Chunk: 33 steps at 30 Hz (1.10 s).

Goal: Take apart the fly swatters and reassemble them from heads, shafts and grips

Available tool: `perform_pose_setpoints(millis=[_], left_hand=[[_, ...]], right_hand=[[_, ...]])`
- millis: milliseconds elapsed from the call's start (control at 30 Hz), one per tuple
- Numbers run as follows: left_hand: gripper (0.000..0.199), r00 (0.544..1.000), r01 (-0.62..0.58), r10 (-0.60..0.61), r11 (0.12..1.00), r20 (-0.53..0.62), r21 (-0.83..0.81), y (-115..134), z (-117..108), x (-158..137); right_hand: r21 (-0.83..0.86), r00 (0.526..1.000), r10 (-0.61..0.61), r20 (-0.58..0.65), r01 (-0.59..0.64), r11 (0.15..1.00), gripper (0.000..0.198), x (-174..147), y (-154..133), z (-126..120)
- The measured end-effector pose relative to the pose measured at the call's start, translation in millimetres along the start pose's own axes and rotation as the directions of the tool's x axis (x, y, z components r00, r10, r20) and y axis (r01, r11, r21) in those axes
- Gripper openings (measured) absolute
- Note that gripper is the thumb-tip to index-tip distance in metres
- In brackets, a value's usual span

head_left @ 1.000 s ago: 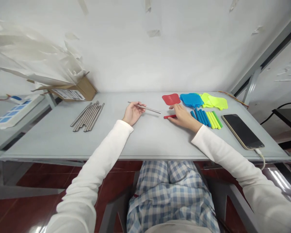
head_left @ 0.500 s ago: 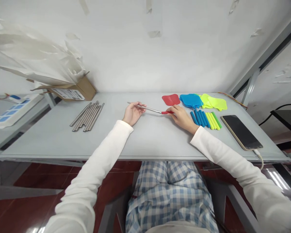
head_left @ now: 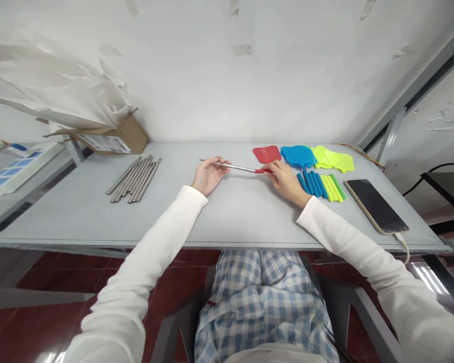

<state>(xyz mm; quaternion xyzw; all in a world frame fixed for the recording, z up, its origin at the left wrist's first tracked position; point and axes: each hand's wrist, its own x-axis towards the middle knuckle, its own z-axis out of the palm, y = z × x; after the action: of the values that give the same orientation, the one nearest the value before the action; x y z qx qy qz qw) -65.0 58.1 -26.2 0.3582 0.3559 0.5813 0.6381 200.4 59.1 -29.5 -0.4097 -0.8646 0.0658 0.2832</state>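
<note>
A thin metal rod (head_left: 242, 168) runs crosswise between my two hands above the table. My left hand (head_left: 209, 175) is closed on the rod near its left end, the tip poking out past the fingers. My right hand (head_left: 283, 180) grips a red handle sleeve (head_left: 262, 171) at the rod's right end; the rest of the sleeve is hidden by the fingers. Beyond my right hand lies a red flat swatter-like head (head_left: 267, 154). Beside that hand are several blue sleeves (head_left: 312, 183) and yellow-green sleeves (head_left: 332, 188).
Several metal tubes (head_left: 135, 180) lie at the left of the grey table (head_left: 227, 222). Blue heads (head_left: 297, 156) and yellow heads (head_left: 336, 159) lie at the back right. A phone (head_left: 376, 205) with a cable sits at the right. A cardboard box (head_left: 130, 135) stands at the back left.
The right end of the rod and the red sleeve have risen slightly, so the rod lies closer to level. Both hands keep their hold.
</note>
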Motion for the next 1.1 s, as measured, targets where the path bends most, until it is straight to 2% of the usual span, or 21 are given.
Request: perform_pose_setpoints(millis=[233,400,567,700,900,967,1100], left_hand=[[0.013,0.999,-0.007,0.005,0.999,0.041,0.040,0,0,-1],[0.010,0.983,0.024,-0.043,0.994,0.179,0.109,-4,5,-6],[0.030,0.940,0.063,-0.144,0.964,0.309,0.258,-11,9,-9],[0.044,0.908,0.057,-0.179,0.948,0.379,0.312,-11,7,-8],[0.050,0.881,0.097,-0.213,0.956,0.423,0.278,-17,18,-16],[0.046,0.886,0.088,-0.205,0.955,0.417,0.282,-22,24,-20],[0.033,0.945,0.015,-0.085,0.976,0.317,0.219,-28,29,-20]], right_hand=[[0.040,0.999,0.009,-0.033,-0.007,0.999,0.027,-1,2,1],[0.029,0.999,0.006,-0.037,-0.005,1.000,0.026,-2,-2,2],[0.068,0.997,-0.068,-0.032,0.070,0.995,0.024,-6,-7,9],[0.077,0.995,-0.075,-0.067,0.080,0.994,0.025,-7,-9,12],[0.019,0.991,-0.015,-0.136,0.018,1.000,0.026,-4,-16,9],[0.036,0.989,-0.007,-0.150,0.013,0.999,0.027,-4,-22,10],[0.067,0.995,-0.055,-0.089,0.061,0.996,0.034,-4,-33,12]])
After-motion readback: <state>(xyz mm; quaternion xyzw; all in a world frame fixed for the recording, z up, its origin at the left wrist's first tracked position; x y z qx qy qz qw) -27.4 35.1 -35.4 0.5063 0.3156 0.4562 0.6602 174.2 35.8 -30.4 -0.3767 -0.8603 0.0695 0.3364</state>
